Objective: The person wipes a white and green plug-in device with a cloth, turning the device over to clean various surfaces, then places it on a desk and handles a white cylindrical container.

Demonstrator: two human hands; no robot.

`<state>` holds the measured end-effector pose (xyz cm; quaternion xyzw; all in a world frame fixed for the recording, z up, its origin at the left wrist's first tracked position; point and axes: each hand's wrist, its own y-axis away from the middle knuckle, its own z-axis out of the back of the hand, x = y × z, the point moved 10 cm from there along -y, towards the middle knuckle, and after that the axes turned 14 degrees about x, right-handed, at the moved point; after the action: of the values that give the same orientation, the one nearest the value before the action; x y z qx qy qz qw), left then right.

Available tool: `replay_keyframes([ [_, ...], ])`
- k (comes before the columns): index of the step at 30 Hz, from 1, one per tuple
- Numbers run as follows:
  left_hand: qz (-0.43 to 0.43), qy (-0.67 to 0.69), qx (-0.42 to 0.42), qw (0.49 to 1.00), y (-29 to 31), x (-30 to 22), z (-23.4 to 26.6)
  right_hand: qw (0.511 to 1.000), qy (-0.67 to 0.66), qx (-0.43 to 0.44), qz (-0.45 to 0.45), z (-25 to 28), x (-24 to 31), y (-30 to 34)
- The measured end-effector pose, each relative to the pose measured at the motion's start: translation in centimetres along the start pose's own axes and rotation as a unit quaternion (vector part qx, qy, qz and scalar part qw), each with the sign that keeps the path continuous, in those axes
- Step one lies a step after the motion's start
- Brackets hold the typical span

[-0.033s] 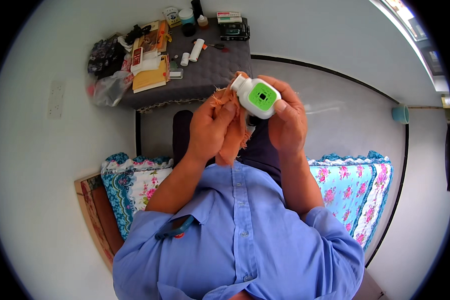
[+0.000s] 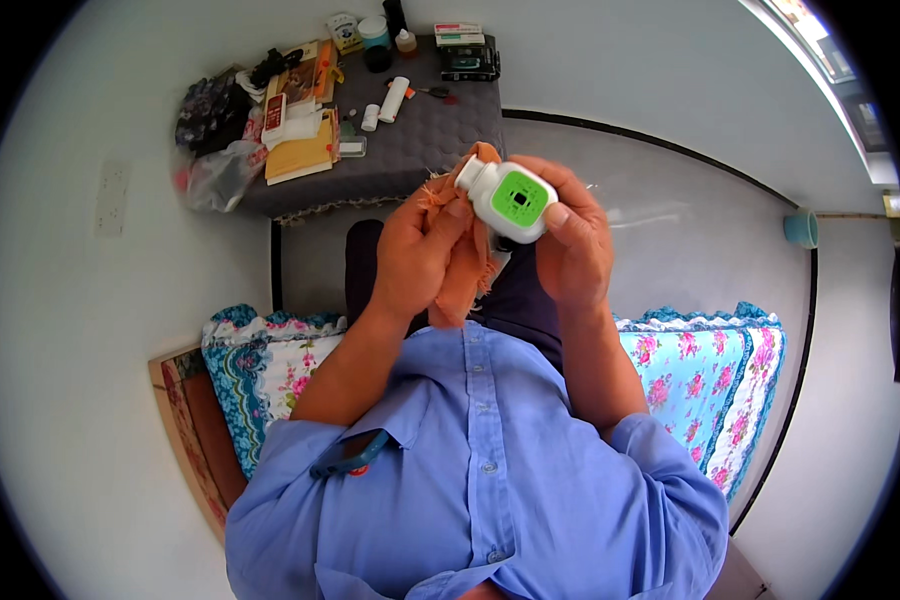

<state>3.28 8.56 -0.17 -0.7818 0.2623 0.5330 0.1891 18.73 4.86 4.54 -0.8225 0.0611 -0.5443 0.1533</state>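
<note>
A white bottle-shaped object [image 2: 520,200] is held up in front of my chest. It has a green face with a black square in its middle, and its short neck points to the upper left. My right hand [image 2: 576,235] grips its right side, the thumb near the corner of the green face. In my left hand [image 2: 417,245] is a frayed orange cloth [image 2: 460,285], pinched under the thumb and hanging down. A part of the cloth passes behind the neck, which lies close to my left fingers. Whether cloth and neck touch cannot be told.
Ahead is a low grey-covered table [image 2: 425,145] with papers, a plastic bag [image 2: 225,180], a white tube [image 2: 394,100], jars and small boxes. Floral fabric [image 2: 705,385] covers the seat beside me. A phone [image 2: 350,453] sticks out of my shirt pocket. A blue-green cup-like container [image 2: 800,229] is at the far right.
The white object has shifted slightly left and down, with its neck a little lower. Both hands keep their hold.
</note>
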Motion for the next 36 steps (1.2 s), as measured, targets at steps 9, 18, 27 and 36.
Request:
replay_keyframes([
  [9,-0.004,-0.007,0.077,0.997,-0.4,-0.3,-1.0,0.988,-0.111,-0.092,-0.059,1.1,-1.9,0.7],
  [18,-0.012,-0.072,-0.035,0.997,0.9,-0.9,0.0,0.973,0.226,-0.03,0.028,-1.8,0.2,0.2],
  [27,-0.11,-0.164,0.014,0.98,0.5,-2.6,0.6,0.995,0.044,0.056,-0.066,-2.2,-1.1,-0.2],
  [36,-0.053,-0.089,0.01,0.995,1.0,-2.0,-0.8,0.981,0.147,-0.124,-0.001,-0.6,-0.5,0.6],
])
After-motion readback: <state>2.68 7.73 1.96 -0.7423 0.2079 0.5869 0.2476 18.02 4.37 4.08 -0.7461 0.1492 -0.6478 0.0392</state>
